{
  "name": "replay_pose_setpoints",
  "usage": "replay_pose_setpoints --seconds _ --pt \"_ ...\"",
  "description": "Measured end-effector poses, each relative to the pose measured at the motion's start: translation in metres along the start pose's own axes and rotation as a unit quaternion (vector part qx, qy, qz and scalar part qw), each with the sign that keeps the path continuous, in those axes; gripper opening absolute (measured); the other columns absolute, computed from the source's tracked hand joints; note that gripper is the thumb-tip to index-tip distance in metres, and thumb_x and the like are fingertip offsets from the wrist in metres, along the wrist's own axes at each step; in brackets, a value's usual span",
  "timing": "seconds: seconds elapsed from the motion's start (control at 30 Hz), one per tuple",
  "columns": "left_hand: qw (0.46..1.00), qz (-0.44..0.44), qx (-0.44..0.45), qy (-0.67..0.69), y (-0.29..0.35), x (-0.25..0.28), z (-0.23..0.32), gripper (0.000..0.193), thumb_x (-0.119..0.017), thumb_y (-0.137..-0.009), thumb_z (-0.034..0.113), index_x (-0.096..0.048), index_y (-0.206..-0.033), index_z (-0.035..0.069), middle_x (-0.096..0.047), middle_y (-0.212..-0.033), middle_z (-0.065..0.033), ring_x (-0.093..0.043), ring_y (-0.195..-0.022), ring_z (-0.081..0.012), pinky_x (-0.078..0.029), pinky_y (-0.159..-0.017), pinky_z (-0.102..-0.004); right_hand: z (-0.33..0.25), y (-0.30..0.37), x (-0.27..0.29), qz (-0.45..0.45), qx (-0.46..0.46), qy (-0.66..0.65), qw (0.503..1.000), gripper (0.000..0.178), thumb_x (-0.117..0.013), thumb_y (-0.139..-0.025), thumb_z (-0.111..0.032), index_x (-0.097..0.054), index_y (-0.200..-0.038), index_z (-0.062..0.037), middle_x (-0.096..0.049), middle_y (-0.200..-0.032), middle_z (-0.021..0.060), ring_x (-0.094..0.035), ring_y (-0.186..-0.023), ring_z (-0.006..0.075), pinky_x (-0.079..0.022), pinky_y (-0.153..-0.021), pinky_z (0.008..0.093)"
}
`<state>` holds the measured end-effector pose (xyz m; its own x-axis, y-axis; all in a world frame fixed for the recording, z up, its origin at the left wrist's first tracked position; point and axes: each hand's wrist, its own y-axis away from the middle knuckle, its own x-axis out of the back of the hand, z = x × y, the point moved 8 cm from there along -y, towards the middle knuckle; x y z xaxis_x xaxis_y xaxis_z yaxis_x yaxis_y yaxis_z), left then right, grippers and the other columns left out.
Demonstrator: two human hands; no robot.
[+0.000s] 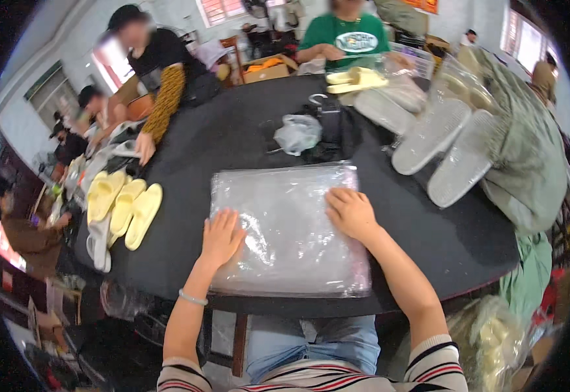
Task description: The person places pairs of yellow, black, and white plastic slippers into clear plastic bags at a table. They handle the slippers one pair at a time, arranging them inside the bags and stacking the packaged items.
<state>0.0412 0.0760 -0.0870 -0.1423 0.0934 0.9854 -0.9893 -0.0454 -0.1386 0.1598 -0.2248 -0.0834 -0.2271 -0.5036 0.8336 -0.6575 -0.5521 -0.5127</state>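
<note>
A stack of clear plastic bags (285, 228) lies flat on the black table in front of me, near its front edge. My left hand (222, 236) rests flat on the left side of the stack, fingers stretched out. On its upper right side lies my right hand (350, 210), palm down with the fingers extended. Neither hand grips anything. Left of the stack are several pale yellow slippers (142, 215) and a grey slipper (99, 243).
Beyond the bags sit a crumpled plastic bag (298, 134) and a black hanger (327, 114). Bagged grey slippers (431, 137) and a grey-green cloth (523, 140) cover the table's right side. Co-workers stand across the black table (187, 137), one's hand (145, 147) near the yellow slippers.
</note>
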Motion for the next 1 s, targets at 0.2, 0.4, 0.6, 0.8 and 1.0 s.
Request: replay_pose_setpoints --seconds 0.2,0.4,0.6,0.8,1.0 --pt "1.000 0.017 0.009 0.002 0.002 -0.014 -0.003 0.061 -0.048 -0.095 0.043 -0.040 -0.143 0.008 -0.036 -0.150 -0.0161 -0.028 -0.141 -0.0332 -0.018 -0.114 -0.0538 0.043 -0.002 0.015 0.042 -0.100 -0.106 0.988 0.050 -0.067 -0.081 -0.026 -0.056 -0.128 -0.0108 -0.052 -0.134 0.0111 -0.048 -0.124 0.0291 -0.037 -0.103 0.0435" --pt "0.999 0.031 0.018 0.005 0.005 -0.021 -0.013 0.062 -0.052 -0.092 0.042 -0.041 -0.143 0.007 -0.037 -0.148 -0.0174 -0.029 -0.140 -0.0338 -0.019 -0.113 -0.0544 0.165 0.039 0.121 0.484 -0.252 -0.113 0.830 0.080 -0.071 -0.075 -0.017 -0.032 -0.143 0.0017 -0.033 -0.147 0.0227 -0.026 -0.138 0.0380 -0.017 -0.115 0.0446" --pt "0.993 0.110 -0.043 0.001 0.001 0.003 0.004 0.048 -0.059 -0.086 0.037 -0.055 -0.122 0.005 -0.052 -0.132 -0.0152 -0.045 -0.125 -0.0364 -0.037 -0.096 -0.0552 0.264 0.136 0.181 0.609 -0.325 -0.216 0.690 0.044 -0.081 -0.071 -0.011 -0.056 -0.103 0.0058 -0.062 -0.104 0.0154 -0.060 -0.092 0.0256 -0.048 -0.085 0.0401" --pt "0.997 0.072 0.008 -0.008 0.003 -0.011 -0.007 0.062 -0.046 -0.093 0.050 -0.043 -0.141 0.009 -0.038 -0.147 -0.0152 -0.032 -0.138 -0.0321 -0.023 -0.112 -0.0528 0.301 0.117 0.110 0.476 -0.356 -0.453 0.665 0.058 -0.075 -0.081 -0.022 -0.051 -0.127 0.0059 -0.058 -0.123 0.0146 -0.059 -0.107 0.0254 -0.046 -0.093 0.0385" --pt "0.999 0.042 0.033 -0.003 0.015 -0.015 -0.016 0.065 -0.043 -0.094 0.053 -0.040 -0.144 0.011 -0.034 -0.151 -0.0141 -0.029 -0.140 -0.0314 -0.020 -0.113 -0.0543 0.257 0.081 0.132 0.493 -0.299 -0.422 0.700 0.047 -0.069 -0.085 -0.014 -0.052 -0.124 0.0050 -0.058 -0.118 0.0120 -0.056 -0.104 0.0217 -0.044 -0.092 0.0347"
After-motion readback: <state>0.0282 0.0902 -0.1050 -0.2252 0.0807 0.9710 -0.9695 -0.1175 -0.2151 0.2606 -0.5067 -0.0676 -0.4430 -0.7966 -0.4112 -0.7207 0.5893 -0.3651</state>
